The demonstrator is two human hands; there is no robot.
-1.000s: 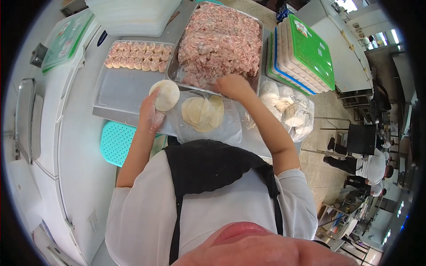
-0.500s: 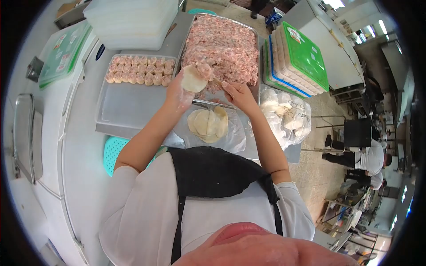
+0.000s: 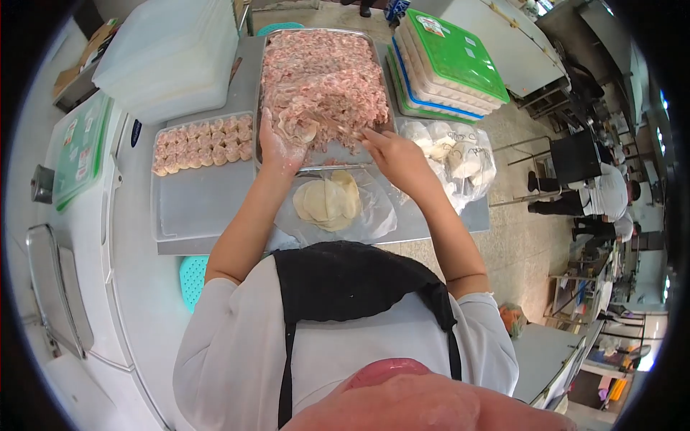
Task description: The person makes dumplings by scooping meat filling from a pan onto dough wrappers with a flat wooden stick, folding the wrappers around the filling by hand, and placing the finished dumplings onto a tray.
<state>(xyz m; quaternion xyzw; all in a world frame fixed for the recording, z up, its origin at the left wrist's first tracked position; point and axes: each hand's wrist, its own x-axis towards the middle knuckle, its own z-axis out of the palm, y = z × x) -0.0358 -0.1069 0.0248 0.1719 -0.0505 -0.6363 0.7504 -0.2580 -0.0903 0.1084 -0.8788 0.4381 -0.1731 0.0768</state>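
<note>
We see the round wrapper in the left hand, over the near left part of the metal tray, with some meat apparently on it. It looks light, soft and floppy, and we judge it would stretch or tear under a hard pinch. The meat mixture looks damp and sticky, perhaps slippery, so we would carry the wrapper from below, on a cupped palm, with only light fingertips at its rim. The left grip is curled around it, more cradling than squeezing. The right hand has a narrow grip on a thin tool that points toward the wrapper; it seems stiff, and we would take it by the end away from the meat. The loose wrappers on the plastic sheet overlap (they may cling together), so one edge is the place to lift.

We cannot make out the left fingers beneath the wrapper, nor how much meat it bears. The tool's far end blurs into the pink behind it, and we cannot tell whether it touches the filling. The people off to the right are small and partly hidden.
</note>
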